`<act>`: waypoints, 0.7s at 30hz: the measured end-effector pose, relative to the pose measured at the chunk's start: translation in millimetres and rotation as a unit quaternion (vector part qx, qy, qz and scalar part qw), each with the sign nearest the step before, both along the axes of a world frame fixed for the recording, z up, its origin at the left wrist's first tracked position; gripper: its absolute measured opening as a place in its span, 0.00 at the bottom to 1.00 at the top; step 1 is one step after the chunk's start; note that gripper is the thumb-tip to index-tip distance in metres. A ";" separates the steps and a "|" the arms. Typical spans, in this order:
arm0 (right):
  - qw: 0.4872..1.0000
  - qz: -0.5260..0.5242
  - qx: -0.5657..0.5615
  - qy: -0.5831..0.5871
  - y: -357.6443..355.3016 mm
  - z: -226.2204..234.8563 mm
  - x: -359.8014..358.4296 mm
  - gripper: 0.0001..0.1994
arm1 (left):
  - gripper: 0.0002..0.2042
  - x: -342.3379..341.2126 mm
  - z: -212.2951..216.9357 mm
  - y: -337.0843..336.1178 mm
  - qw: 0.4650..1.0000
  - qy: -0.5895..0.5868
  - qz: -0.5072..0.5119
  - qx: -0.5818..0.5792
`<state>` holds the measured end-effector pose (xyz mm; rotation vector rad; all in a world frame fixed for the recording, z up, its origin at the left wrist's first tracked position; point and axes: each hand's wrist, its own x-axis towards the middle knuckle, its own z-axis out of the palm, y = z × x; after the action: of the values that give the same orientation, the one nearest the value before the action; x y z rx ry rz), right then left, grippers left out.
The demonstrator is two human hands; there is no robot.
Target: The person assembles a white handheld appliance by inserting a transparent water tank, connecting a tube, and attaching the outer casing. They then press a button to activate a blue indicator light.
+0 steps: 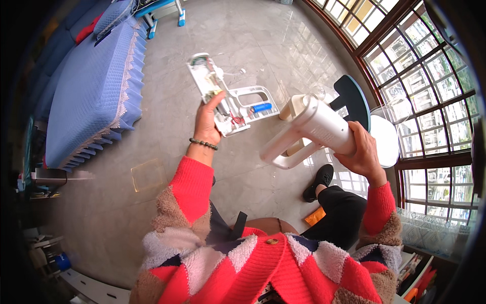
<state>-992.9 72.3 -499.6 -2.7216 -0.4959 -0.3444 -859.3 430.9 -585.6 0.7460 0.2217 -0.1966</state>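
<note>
My left hand [206, 121] grips the lower edge of an opened white appliance housing half [230, 96], with its inside facing up. A blue cylindrical battery [261, 107] lies in its handle part, and red wires [237, 120] run near my fingers. My thumb rests over the inner parts, which are partly blurred. My right hand [363, 152] is wrapped round the wide end of a white appliance shell [324, 124] with a loop handle, its smooth outer side showing. The two pieces are held apart above the floor, the shell to the right.
Cream-coloured parts [291, 109] show behind the shell. Beyond them stand a dark curved board [354, 96] and a round white surface [386, 142] beside the barred window [420, 76]. A blue quilted couch [91, 96] is at the left. An orange packet [315, 217] lies near my shoe [324, 177].
</note>
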 end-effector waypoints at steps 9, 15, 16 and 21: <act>0.921 0.316 -0.207 -0.091 82.4 87.9 85.5 0.29 | 0.20 -45.5 -38.5 -57.1 0.945 -0.022 -0.312 -0.097; 0.933 0.279 -0.216 -0.076 97.3 53.1 114.2 0.38 | 0.25 -56.4 -57.0 -53.7 0.921 -0.247 -0.257 0.154; 0.941 0.261 -0.204 -0.070 97.3 45.0 114.9 0.38 | 0.25 -58.1 -56.3 -53.2 0.896 -0.312 -0.237 0.210; 0.975 0.137 -0.160 -0.076 104.9 25.1 97.6 0.33 | 0.25 -61.0 -34.8 -52.8 0.959 0.023 -0.266 -0.092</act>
<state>-895.3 177.2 -474.6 -2.8892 -1.0377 -0.4315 -920.3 378.0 -620.5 0.6023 0.0391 -0.7372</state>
